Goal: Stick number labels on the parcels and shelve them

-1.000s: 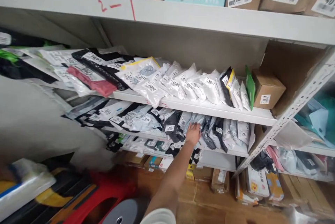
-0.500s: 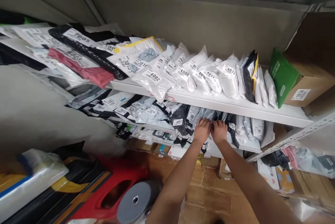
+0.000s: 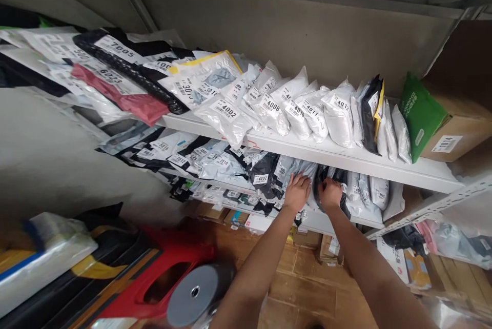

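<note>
Both my hands reach into the middle shelf's row of parcels. My left hand (image 3: 297, 193) lies with fingers stretched against light grey plastic mailer bags (image 3: 304, 167). My right hand (image 3: 330, 193) has its fingers curled on a black mailer bag (image 3: 320, 178), which leans to the right; the fingertips are partly hidden. A narrow gap separates the hands. Left of them stands a dark grey mailer bag (image 3: 262, 170) labelled 4002. To the right are white and pale mailer bags (image 3: 378, 189) with number labels.
Above, the upper shelf (image 3: 307, 150) bears labelled white mailer bags (image 3: 340, 114) and a cardboard box (image 3: 457, 129) with a green side. At the lower left are a red plastic object (image 3: 172, 247) and a grey round disc (image 3: 192, 293). Cardboard boxes (image 3: 211, 212) stand under the shelves.
My right hand has moved right, away from my left, and the black mailer bag under it shows more. My left hand stays nearly in place.
</note>
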Motion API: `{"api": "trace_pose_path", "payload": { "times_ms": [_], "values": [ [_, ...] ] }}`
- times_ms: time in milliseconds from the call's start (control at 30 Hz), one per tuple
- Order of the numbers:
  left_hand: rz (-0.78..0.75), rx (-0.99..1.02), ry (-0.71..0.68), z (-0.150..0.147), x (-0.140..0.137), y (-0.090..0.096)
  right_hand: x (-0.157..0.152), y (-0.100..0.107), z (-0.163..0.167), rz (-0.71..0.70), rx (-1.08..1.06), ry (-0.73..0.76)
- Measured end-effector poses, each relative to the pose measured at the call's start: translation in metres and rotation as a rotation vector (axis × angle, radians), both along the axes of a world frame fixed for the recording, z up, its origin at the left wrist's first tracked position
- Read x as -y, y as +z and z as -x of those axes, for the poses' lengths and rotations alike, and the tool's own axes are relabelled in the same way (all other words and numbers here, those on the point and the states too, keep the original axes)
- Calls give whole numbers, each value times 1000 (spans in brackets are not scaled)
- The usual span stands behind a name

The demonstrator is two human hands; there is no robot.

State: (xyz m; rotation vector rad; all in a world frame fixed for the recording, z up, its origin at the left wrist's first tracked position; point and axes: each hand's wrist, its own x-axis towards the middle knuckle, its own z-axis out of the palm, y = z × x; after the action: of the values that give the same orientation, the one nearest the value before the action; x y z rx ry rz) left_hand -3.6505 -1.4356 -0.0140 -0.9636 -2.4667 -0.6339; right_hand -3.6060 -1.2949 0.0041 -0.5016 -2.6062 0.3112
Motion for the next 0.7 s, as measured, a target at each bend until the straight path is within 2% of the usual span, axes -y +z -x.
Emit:
{"api": "trace_pose_path", "payload": {
  "times_ms": [100,200,300,367,467,533,633,667,700],
  "values": [
    [121,-44,-29,-3,3,-7,-4,-2,-3,13,-4,22],
    [266,-56,-104,-5,3,-21,-6,-8,-7,-5,-53,104],
    [356,-29,-149,-9,-2,-33,-5,-12,-8,-67,-105,271],
    [343,-11,-156,-17,-4,-41,-4,-15,-12,-136,-114,419],
    [226,65,-165,-37,-1,-51,-7,-33,-43,-235,-121,581],
    [135,138,-152,-52,2,-57,-14,-58,-89,-226,-133,642],
    [-98,136,12,-61,0,-52,-31,-104,-179,4,-100,748],
    [-217,122,114,-57,-4,-47,-35,-116,-206,134,-60,707],
    [-344,119,224,-50,-9,-40,-38,-126,-228,277,-5,577]
  ]
}}
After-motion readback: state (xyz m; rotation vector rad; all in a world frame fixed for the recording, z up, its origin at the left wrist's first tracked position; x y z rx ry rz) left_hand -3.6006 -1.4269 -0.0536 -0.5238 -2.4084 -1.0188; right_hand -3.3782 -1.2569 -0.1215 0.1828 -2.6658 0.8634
